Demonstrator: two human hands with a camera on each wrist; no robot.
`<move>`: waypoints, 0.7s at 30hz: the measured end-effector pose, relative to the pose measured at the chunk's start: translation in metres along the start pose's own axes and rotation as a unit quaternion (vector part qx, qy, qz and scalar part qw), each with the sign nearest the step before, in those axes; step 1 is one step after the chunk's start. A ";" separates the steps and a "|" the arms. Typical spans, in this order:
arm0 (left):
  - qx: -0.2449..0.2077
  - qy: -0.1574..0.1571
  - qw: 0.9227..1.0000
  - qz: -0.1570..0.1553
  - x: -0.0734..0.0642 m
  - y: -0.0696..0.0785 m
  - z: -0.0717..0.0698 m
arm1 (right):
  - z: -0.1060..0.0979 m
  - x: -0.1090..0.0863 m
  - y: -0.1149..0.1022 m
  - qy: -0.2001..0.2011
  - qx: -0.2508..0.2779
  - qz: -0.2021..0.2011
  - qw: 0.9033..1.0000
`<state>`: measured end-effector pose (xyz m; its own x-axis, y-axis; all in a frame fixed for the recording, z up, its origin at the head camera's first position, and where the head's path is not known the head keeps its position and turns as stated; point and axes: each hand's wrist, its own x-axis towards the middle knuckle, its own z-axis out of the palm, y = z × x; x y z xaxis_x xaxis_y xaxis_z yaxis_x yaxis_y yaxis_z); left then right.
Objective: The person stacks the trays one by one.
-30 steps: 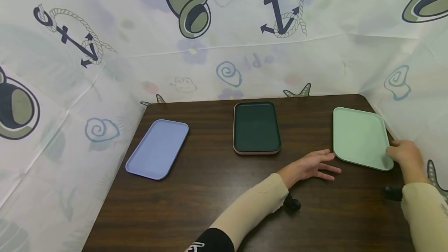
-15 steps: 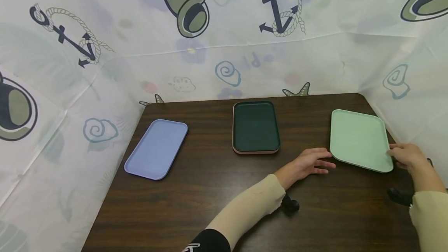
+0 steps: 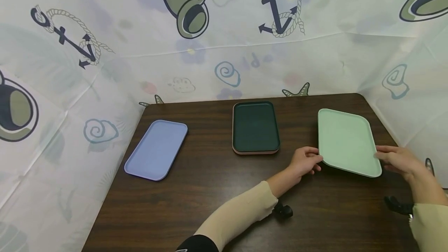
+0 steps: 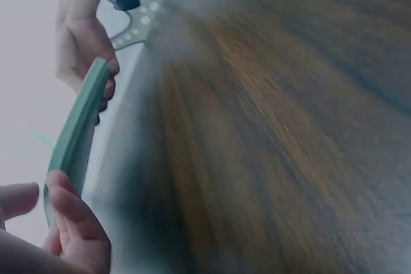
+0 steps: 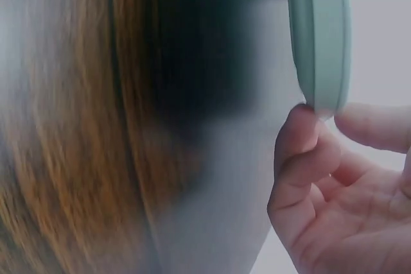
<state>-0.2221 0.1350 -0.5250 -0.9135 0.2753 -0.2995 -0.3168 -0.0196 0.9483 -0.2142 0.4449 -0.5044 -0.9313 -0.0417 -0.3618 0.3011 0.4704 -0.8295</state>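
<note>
A light green rectangular tray [image 3: 348,143] is raised a little above the tabletop on the right in the head view, its near edge slightly slanted. My right hand [image 3: 402,160] pinches its right edge; in the right wrist view the thumb and curled fingers [image 5: 305,142] meet at the tray's rim [image 5: 324,43]. At the near left corner my left hand [image 3: 304,162] grips the tray between thumb and fingers. The left wrist view has the tray [image 4: 77,123] edge-on, fingers [image 4: 74,216] under it and the other hand at its far end.
A dark green tray [image 3: 256,127] lies on a pinkish one [image 3: 255,152] at the table's back middle. To the left lies a blue tray [image 3: 156,149]. Patterned cloth [image 3: 210,65] hangs behind and beside the dark wood table [image 3: 168,213].
The light green tray has shifted left and off the tabletop. My left hand, earlier with fingers spread at its corner, now grips it. The right hand has moved left with it.
</note>
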 end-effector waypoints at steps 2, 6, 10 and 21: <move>-0.003 0.005 1.000 0.012 -0.007 0.002 -0.007 | 0.007 -0.001 -0.007 -0.004 -0.007 -0.013 1.000; -0.012 0.002 0.999 0.030 -0.020 0.008 -0.026 | 0.019 -0.002 -0.021 -0.009 0.006 -0.031 0.999; -0.013 -0.018 0.998 0.053 -0.030 0.010 -0.052 | 0.031 -0.003 -0.036 -0.022 0.020 -0.052 0.998; 0.007 -0.044 0.996 0.076 -0.070 0.008 -0.123 | 0.076 -0.005 -0.073 -0.061 -0.003 -0.097 0.993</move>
<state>-0.1921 -0.0028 -0.5097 -0.9248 0.3527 -0.1431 -0.1730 -0.0546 0.9834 -0.2157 0.3433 -0.4743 -0.9402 -0.2378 -0.2438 0.1167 0.4476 -0.8866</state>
